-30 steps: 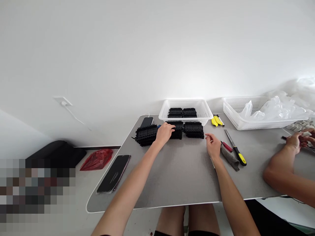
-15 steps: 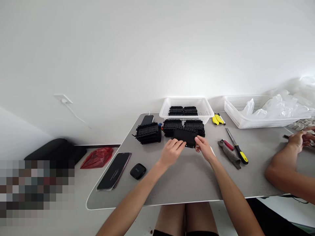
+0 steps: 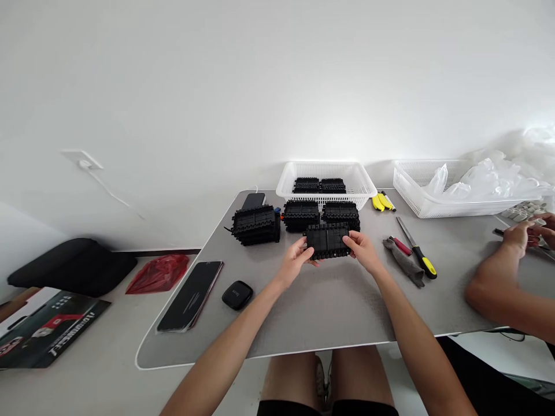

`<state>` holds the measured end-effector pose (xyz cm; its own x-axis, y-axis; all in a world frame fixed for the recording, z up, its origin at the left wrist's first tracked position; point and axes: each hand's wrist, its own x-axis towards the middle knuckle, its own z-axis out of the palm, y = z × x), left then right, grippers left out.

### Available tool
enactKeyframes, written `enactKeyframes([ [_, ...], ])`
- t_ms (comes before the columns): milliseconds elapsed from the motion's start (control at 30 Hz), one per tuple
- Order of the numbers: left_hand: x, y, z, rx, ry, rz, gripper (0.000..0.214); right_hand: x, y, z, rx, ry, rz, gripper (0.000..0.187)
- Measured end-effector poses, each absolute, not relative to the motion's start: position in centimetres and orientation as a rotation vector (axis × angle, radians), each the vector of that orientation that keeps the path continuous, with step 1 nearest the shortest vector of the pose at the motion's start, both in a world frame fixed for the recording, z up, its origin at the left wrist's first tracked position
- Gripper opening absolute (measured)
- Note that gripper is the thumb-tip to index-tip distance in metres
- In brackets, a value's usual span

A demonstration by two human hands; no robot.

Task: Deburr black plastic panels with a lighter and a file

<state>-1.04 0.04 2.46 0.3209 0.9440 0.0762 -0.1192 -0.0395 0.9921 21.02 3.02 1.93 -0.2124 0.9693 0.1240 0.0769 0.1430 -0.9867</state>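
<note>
A flat black plastic part (image 3: pixel 328 240) with toothed long edges is held level above the grey table, its ribbed face towards me. My left hand (image 3: pixel 298 257) grips its left end, thumb on top and fingers underneath. Its right end is pinched by my right hand (image 3: pixel 359 247), with the thumb lying on the face. Just behind it stand two stacks of similar black parts, a left stack (image 3: pixel 300 215) and a right stack (image 3: pixel 340 214). Another leaning stack (image 3: pixel 255 223) is further left. More such parts (image 3: pixel 319 184) lie inside a white plastic basket (image 3: pixel 368 188) at the back.
On the left lie a phone (image 3: pixel 191 296) and a small black case (image 3: pixel 237 294). To the right are a file (image 3: pixel 417 248), a grey cloth (image 3: pixel 404 263) and yellow-handled items (image 3: pixel 381 201). A second basket (image 3: pixel 433 205) holds clear bags. A co-worker's arm (image 3: pixel 503 289) rests at the far right.
The black part has been turned from its smooth side to its ribbed side. My left hand has shifted its hold, with the thumb now on top. The view has swung slightly.
</note>
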Motion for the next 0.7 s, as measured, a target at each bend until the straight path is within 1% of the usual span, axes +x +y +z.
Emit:
enactKeyframes([
  [100, -1.1, 0.2, 2.1, 1.189, 0.839, 1.079, 0.059, 22.9, 3.6, 2.9, -1.158, -1.663, 1.050, 0.048],
  [167, -1.1, 0.2, 1.9, 1.144, 0.831, 1.085, 0.060, 25.4, 4.3, 3.9, -1.354, -1.744, 0.879, 0.050],
  [267, -1.1, 0.3, 1.8, 1.120, 0.825, 1.098, 0.060, 30.2, 5.1, 4.7, -2.122, -1.769, 0.239, 0.036],
  [367, -1.1, 0.4, 1.8, 1.129, 0.824, 1.092, 0.061, 33.8, 5.2, 4.0, -2.411, -1.721, 0.155, 0.030],
  [433, -1.1, 0.3, 1.9, 1.143, 0.824, 1.083, 0.061, 35.0, 5.1, 3.2, -2.478, -1.747, 0.168, 0.029],
  [533, -1.0, 0.2, 2.0, 1.147, 0.824, 1.093, 0.061, 35.5, 5.1, 2.1, -2.499, -1.854, 0.135, 0.031],
  [700, -0.9, 0.2, 1.9, 1.141, 0.826, 1.118, 0.060, 35.3, 5.2, 2.3, -2.477, -1.935, 0.035, 0.024],
])
